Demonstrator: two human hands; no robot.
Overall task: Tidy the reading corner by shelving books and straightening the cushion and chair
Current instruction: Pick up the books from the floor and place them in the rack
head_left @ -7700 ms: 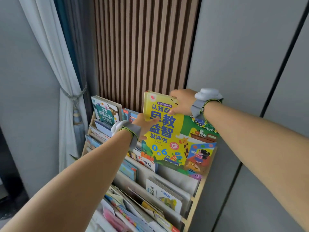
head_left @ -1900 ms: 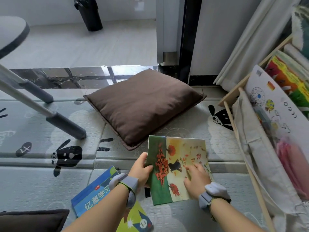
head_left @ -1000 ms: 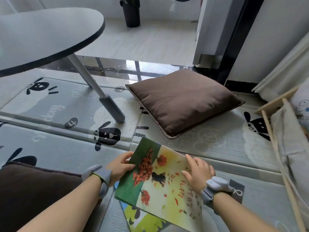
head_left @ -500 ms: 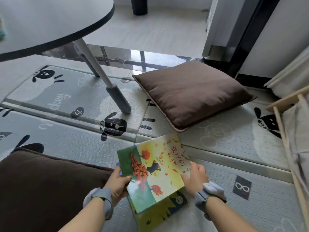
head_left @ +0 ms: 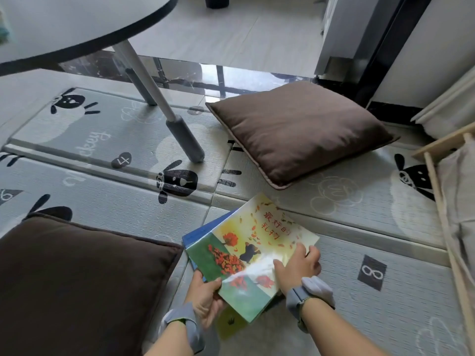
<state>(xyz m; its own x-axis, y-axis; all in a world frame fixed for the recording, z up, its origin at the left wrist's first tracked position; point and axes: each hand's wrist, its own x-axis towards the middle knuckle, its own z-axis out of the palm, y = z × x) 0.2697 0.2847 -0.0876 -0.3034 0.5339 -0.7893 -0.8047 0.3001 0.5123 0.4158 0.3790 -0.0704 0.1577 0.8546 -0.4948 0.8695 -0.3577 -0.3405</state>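
Note:
A picture book (head_left: 246, 247) with a yellow and green cover and red leaves lies low over the floor mat, on top of a blue book (head_left: 198, 232) whose edge shows at its upper left. A yellow-green book (head_left: 228, 323) peeks out beneath. My left hand (head_left: 205, 296) grips the stack's near left edge. My right hand (head_left: 298, 265) holds the picture book's right edge, fingers on the cover. A brown cushion (head_left: 298, 129) lies askew on the mat beyond the books. A second brown cushion (head_left: 77, 278) fills the near left.
A round grey table (head_left: 64, 24) stands at the upper left, its leg (head_left: 177, 132) resting on the grey play mat (head_left: 359, 253). The wooden book rack's frame (head_left: 442, 201) and fabric pockets run down the right edge. A white curtain (head_left: 447, 109) hangs at the right.
The view has shifted left and the books have dropped closer to the mat. The picture book now sits squarely over the blue and yellow-green books, with both hands at the stack's edges.

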